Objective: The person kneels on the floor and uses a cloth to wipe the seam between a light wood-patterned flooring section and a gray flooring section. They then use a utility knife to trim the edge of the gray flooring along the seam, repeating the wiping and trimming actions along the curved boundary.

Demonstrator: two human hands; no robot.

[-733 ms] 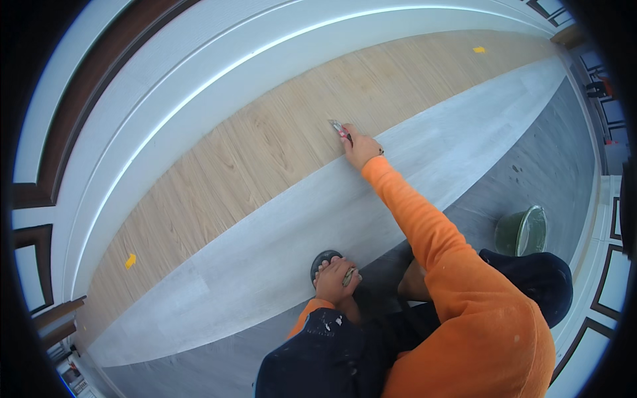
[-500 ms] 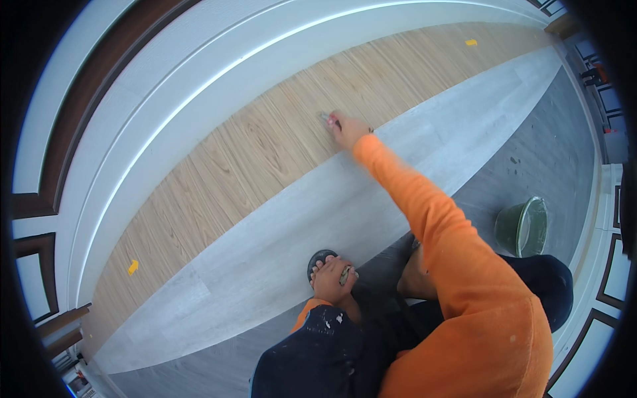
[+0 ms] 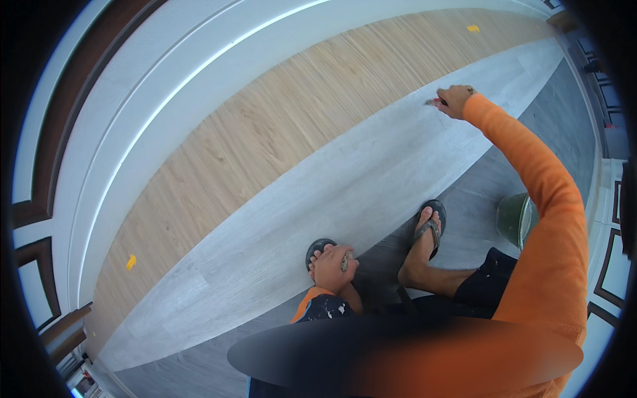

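My right hand (image 3: 455, 102) is closed around a small scraper-like tool (image 3: 435, 102) with a red part and a greyish tip. The fingers hide most of its handle. Hand and tool are over the far right part of a pale grey plank strip (image 3: 298, 192), near its border with the wood-coloured planks (image 3: 265, 132). My left hand (image 3: 332, 268) is closed low over my left foot, which wears a dark sandal (image 3: 321, 247). A small greyish-green piece (image 3: 345, 261) shows at its fingers; I cannot make out what it is.
A green bucket (image 3: 512, 220) stands on the dark grey floor (image 3: 557, 142) at the right. My right foot (image 3: 430, 225) is at the pale strip's near edge. Yellow markers (image 3: 131, 263) lie on the wood-coloured planks. A white wall with brown trim (image 3: 60, 119) rises beyond.
My right hand has moved right with the tool, from the wood-coloured planks to the pale strip. My right foot has come into sight. The left hand stays over the left foot.
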